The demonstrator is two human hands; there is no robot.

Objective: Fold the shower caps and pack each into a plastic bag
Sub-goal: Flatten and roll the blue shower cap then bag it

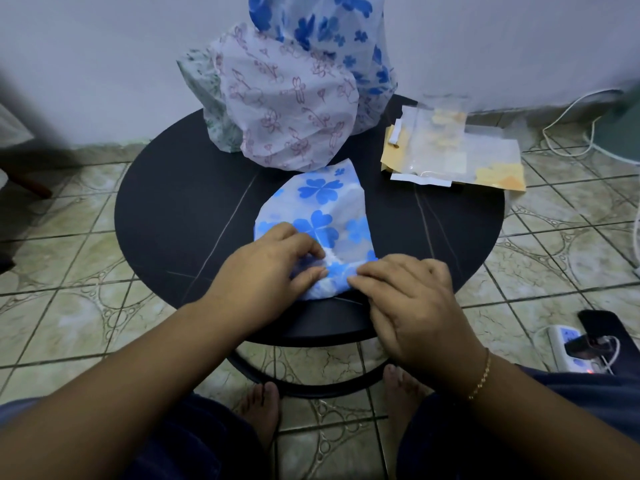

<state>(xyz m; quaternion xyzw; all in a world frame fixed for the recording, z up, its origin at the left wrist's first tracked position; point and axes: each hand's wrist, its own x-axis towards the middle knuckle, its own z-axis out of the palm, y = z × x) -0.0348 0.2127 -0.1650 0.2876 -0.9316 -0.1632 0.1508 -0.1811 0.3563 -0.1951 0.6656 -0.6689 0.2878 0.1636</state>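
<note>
A white shower cap with blue clover flowers (317, 209) lies flattened on the round black table (183, 202), near its front edge. My left hand (270, 265) pinches the cap's gathered near edge with curled fingers and thumb. My right hand (408, 299) lies beside it on the right and pinches the same bunched edge with its fingertips. A pile of other shower caps stands at the back: a pink-flowered one (291, 109), a blue-flowered one (332, 32) and a green-patterned one (204, 88). Clear plastic bags (450, 147) lie at the table's back right.
Some bags at the right hold folded yellow caps on yellow card. A power strip (575, 348) with plugs and white cables lies on the tiled floor at the right. My bare feet (263, 407) rest under the table's front edge. A white wall stands behind.
</note>
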